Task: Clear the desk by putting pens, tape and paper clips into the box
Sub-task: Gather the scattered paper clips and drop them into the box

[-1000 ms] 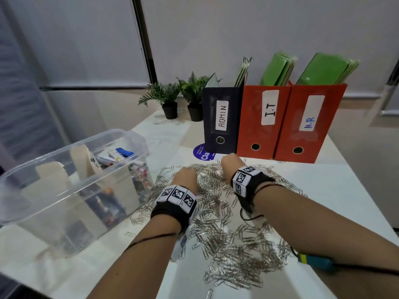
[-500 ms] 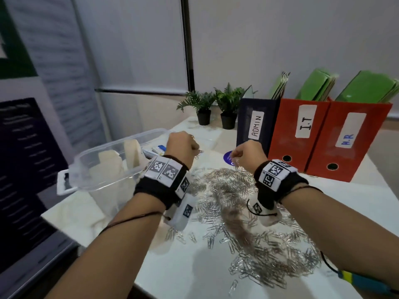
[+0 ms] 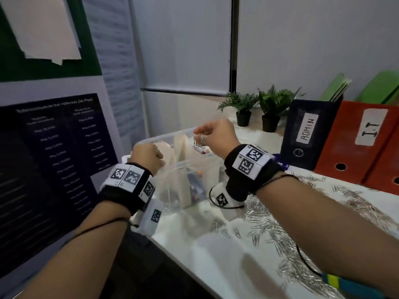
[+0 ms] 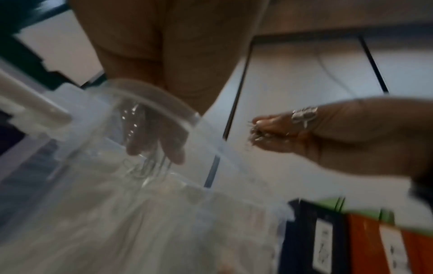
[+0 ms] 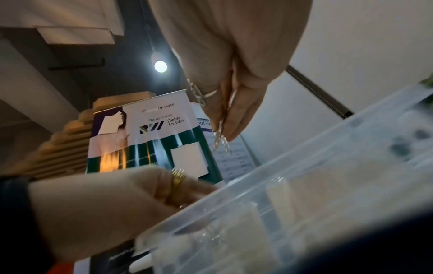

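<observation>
dim indoor light; one ceiling lamp (image 5: pixel 160 66) glares in the right wrist view; both wrist views are motion-blurred, edges bowed.

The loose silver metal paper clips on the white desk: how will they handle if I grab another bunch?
The silver metal paper clips look thin and light. They probably tangle, since strands dangle from the right hand. Some will likely slip free and scatter, as strays lie across the white desk.
</observation>
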`<state>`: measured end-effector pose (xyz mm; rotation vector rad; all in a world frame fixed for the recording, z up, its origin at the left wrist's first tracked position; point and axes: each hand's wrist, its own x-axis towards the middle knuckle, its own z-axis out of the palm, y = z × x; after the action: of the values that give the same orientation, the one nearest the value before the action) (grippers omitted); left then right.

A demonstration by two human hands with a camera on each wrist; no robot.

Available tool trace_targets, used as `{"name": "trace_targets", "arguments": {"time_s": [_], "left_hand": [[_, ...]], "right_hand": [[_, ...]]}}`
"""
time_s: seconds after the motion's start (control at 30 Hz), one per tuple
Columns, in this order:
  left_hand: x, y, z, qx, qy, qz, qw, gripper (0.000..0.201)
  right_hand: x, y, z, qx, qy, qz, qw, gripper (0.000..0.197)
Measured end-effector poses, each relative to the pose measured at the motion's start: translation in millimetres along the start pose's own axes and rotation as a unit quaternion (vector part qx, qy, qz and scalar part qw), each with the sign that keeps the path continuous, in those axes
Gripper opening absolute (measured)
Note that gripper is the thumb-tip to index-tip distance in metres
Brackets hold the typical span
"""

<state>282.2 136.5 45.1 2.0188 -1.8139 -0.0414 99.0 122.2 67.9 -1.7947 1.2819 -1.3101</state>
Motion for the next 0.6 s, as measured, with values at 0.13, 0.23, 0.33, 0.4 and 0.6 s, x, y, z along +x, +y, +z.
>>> {"name": "trace_targets", "arguments": {"time_s": [0.13, 0.23, 0.33, 0.4, 0.6], "left_hand": [[2, -5, -4, -0.095, -0.051, 0.042, 0.993, 0.059], [3, -6, -1, -0.097, -0.02, 0.034, 0.995, 0.059], [-3, -5, 8, -0.13, 0.038, 0.009, 0.991, 0.067], [-7, -5, 10, -0.132, 0.073, 0.008, 0.989, 0.075], [-10, -13, 22, -0.144, 0.102, 0.015, 0.984, 0.078]], "right_hand": [[6, -12, 44, 0.06, -0.001, -0.017, 0.998, 0.021], [9, -13, 67, 0.056, -0.016, -0.025, 0.998, 0.023], [12, -2, 84, 0.036, -0.058, -0.016, 0.998, 0.022], [12, 2, 87, -0.004, -0.092, -0.03, 0.995, 0.021], [10, 7, 82, -0.036, -0.159, -0.033, 0.986, 0.031]]}}
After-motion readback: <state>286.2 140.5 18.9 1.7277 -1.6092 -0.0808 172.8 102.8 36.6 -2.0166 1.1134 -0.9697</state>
